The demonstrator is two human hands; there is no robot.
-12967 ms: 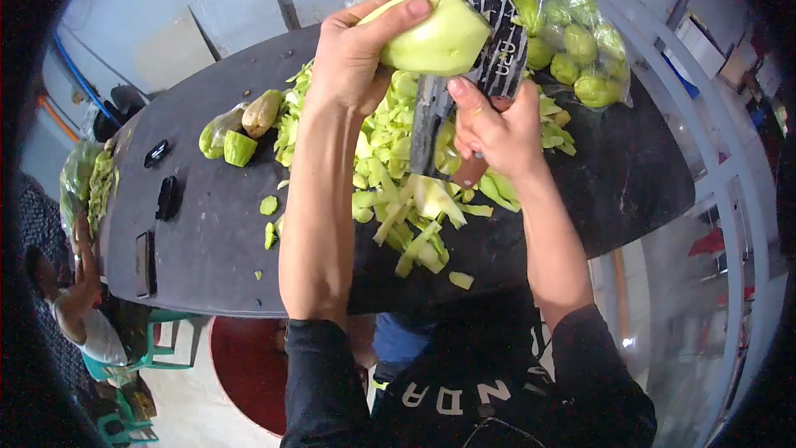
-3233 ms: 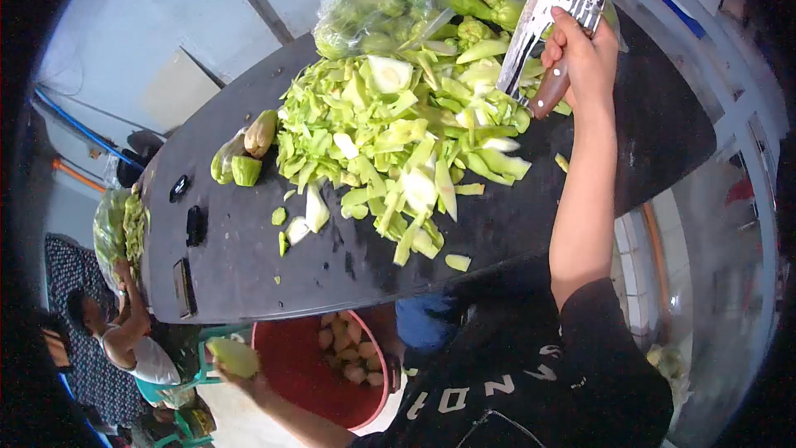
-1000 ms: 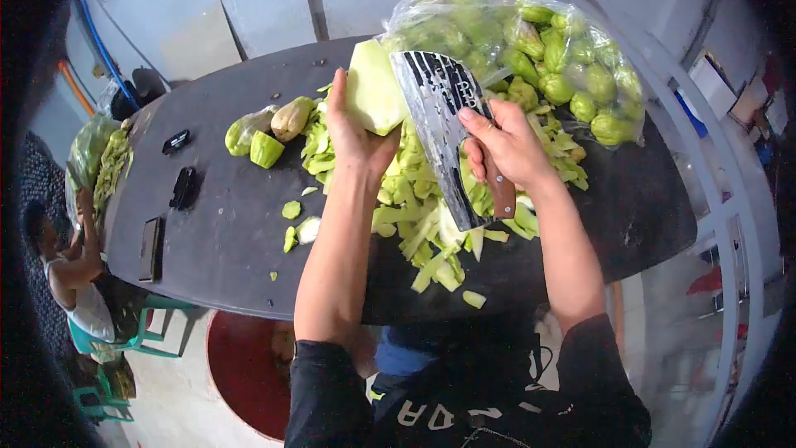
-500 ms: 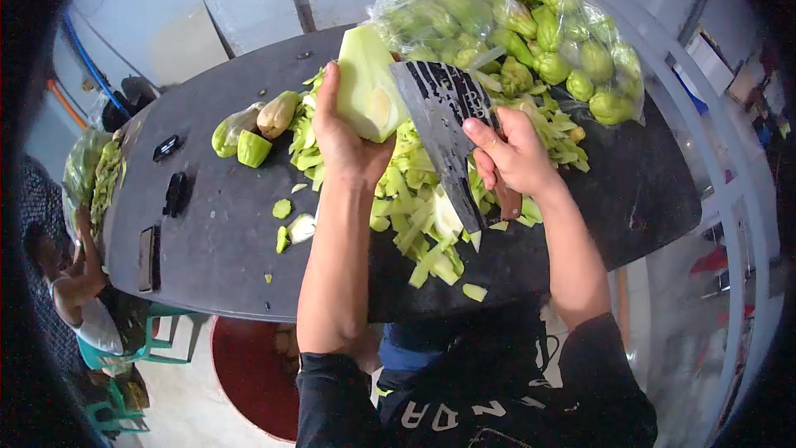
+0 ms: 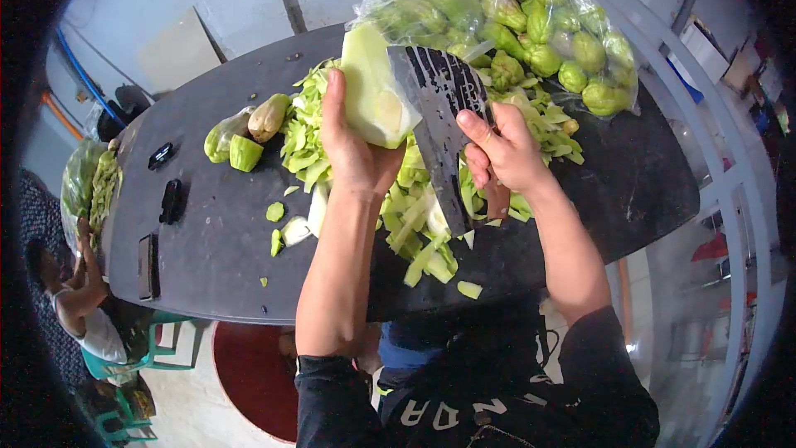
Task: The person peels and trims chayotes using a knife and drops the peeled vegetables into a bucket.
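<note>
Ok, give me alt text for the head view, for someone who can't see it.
A person's left hand holds a peeled chayote and the right hand a broad-bladed knife beside it, above a heap of green peelings on a dark table. Behind the heap sits a clear plastic bag of chayotes.

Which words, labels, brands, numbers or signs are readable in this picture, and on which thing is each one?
"N D A": large white letters on the black shirt, upside down; the whole word is lost in folds.
White letter-like marks on the knife blade: too blurred to read.
I can read no other text.
</note>
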